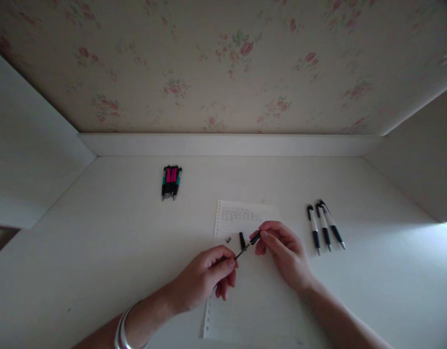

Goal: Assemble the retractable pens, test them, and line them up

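Over the paper, my left hand (214, 271) pinches the lower end of a thin dark pen refill (241, 253) between thumb and fingers. My right hand (285, 249) pinches a short black pen part (255, 238), which lines up with the refill's upper end; whether the two are joined I cannot tell. Just behind the hands, a black tube like a pen grip (242, 240) and a small silver pen tip (228, 239) lie on a lined, punched sheet of paper (252, 310) with handwriting near its top.
Several pink, purple and teal pens (171, 182) lie bunched at the back left of the white table (100, 271). To the right lie three white-and-black pens (324, 227). A low white ledge (227, 145) and flowered wallpaper (194, 58) bound the back.
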A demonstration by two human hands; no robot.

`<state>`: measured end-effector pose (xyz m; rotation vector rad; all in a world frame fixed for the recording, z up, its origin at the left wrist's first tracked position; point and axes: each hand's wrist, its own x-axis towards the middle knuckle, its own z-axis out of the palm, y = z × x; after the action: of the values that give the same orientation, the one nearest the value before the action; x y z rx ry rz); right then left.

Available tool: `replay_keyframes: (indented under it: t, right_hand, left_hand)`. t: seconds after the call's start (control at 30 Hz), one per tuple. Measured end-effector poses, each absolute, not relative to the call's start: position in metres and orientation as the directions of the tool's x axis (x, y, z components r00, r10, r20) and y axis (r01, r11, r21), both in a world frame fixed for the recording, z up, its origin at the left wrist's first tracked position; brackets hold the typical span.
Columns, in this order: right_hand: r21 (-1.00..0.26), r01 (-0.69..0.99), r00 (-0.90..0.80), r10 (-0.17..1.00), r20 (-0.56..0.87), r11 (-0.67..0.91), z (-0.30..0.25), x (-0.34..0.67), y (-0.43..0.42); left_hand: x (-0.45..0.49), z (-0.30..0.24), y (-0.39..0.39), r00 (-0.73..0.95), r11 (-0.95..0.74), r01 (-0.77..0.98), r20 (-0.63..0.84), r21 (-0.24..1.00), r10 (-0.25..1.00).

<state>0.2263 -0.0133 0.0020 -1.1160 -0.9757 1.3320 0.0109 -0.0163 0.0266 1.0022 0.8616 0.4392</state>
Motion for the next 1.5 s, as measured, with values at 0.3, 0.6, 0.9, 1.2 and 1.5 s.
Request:
replay_keyframes:
  t: [0.3,0.6,0.9,1.2,1.5]
  right_hand:
    - [-0.99,-0.143,0.049,0.999,0.005,0.012,0.003,0.223,-0.018]
    - [-0.993,-0.003,0.067,0.991,0.12,0.12,0.005,0.221,-0.022]
    - [-0.925,0.259,-0.17,0.956,0.24,0.278,0.007,0.221,-0.026]
    - [-0.863,0.309,-0.211,0.914,0.348,0.4,0.013,0.214,-0.027]
    - [-0.955,0.046,-0.103,0.953,0.286,0.291,0.001,0.2,-0.039]
  left_hand:
    - [0.012,0.03,-0.017,0.586,0.486,0.09,-0.441,0.869,0.68]
    - [0.015,0.029,-0.016,0.565,0.469,0.108,-0.442,0.877,0.697]
    - [0.013,0.016,-0.02,0.592,0.424,0.015,-0.35,0.906,0.726]
    - [0.013,0.008,-0.022,0.573,0.384,-0.069,-0.278,0.921,0.771]
    - [0.014,0.013,-0.022,0.575,0.358,-0.015,-0.285,0.933,0.767]
